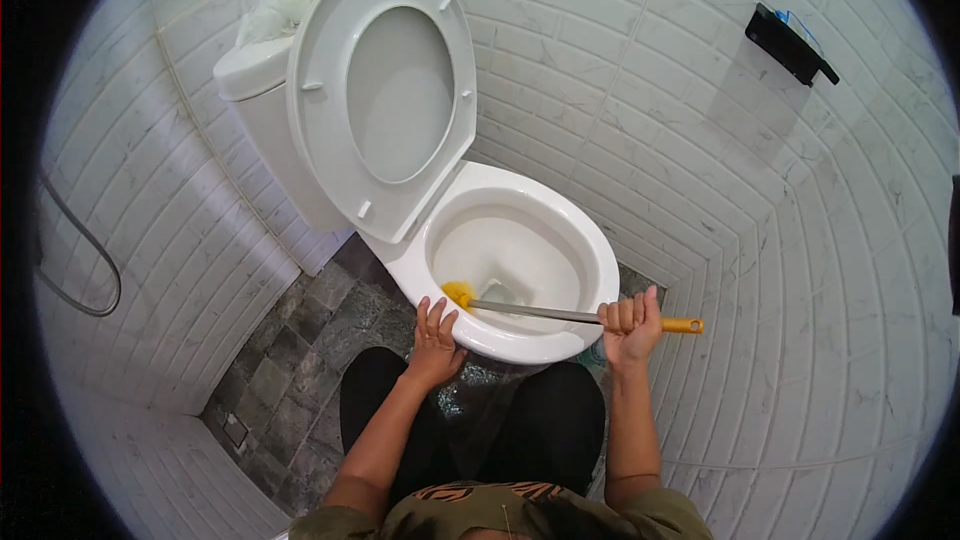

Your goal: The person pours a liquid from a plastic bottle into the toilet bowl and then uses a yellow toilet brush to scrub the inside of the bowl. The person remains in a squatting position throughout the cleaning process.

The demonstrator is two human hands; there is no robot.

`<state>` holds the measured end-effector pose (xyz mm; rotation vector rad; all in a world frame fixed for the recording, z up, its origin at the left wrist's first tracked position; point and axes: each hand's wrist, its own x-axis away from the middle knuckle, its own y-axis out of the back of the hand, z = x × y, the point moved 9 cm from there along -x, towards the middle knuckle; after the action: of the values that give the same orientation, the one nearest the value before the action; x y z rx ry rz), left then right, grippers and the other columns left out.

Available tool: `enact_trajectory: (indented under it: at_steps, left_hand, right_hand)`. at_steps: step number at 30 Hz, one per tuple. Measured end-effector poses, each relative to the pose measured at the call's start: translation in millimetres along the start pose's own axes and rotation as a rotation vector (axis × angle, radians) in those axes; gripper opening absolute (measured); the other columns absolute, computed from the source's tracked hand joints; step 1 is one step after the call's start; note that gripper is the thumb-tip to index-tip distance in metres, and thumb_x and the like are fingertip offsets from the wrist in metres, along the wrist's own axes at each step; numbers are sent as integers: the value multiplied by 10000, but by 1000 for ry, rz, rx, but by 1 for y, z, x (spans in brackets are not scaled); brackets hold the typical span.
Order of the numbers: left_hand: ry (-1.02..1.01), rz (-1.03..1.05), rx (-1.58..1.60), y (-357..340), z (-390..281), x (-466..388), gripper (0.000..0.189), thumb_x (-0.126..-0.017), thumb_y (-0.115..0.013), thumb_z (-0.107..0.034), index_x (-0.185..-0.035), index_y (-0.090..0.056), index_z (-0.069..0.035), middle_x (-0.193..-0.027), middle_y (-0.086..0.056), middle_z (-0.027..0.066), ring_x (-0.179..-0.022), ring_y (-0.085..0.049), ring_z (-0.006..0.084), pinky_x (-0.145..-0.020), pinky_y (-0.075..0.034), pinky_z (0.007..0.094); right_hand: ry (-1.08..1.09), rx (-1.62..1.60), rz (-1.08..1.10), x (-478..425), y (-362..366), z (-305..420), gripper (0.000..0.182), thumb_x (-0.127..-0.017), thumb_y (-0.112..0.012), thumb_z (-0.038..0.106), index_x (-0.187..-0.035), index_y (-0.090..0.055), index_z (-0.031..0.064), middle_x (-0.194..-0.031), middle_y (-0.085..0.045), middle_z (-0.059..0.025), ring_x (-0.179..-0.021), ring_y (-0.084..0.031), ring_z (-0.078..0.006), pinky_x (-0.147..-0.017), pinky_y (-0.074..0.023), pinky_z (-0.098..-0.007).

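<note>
In my right hand [631,326] is a toilet brush [536,310] with a metal shaft and a yellow handle end that sticks out past my fist. Its yellow bristle head [457,292] lies against the left inner side of the white toilet bowl [517,232], just under the rim. The shaft runs across the front of the bowl. My left hand [437,341] rests on the bowl's front-left outer rim, fingers spread, gripping no tool. A little water shows at the bottom of the bowl. The seat and lid [401,94] are raised against the cistern [277,135].
A crumpled white plastic bag [281,11] sits on the cistern. The black holder [787,45] is fixed to the right tiled wall. A grey hose [105,277] hangs at left. There is a drain cover [235,430] in the floor, and a bottle [592,354] stands partly hidden beside the bowl.
</note>
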<state>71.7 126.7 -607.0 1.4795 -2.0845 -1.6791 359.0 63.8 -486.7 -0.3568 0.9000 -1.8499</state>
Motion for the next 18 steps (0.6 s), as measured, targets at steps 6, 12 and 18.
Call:
enact_trajectory:
  at_steps: [6,12,18]
  left_hand:
    - [-13,16,9,-2,-6,-5,948,-623,-809,-154,-1375,-238,-73,-1464,-178,210,-1384,-95,500,-1061,-257,627]
    - [-18,-16,-7,2,-2,0,945,-628,-806,-157,-1379,-239,-78,-1467,-185,206,-1388,-101,494,-1050,-279,611]
    - [-28,-6,2,1,-9,-6,953,-620,-809,-156,-1382,-241,-80,-1469,-187,199,-1391,-106,487,-1048,-291,597]
  right_hand:
    - [336,170,98,9,-29,-64,490,-1025,-380,276,-570,-287,121,-466,-239,17,-449,-222,-129,-492,-231,-322]
    - [221,223,383,45,-90,-33,521,-1012,-403,298,-537,-282,120,-445,-271,-1,-436,-221,-134,-489,-259,-327]
    - [532,855,614,55,-107,-81,326,-901,-504,87,-592,-420,24,-542,-412,-89,-456,-426,-267,-494,-354,-372]
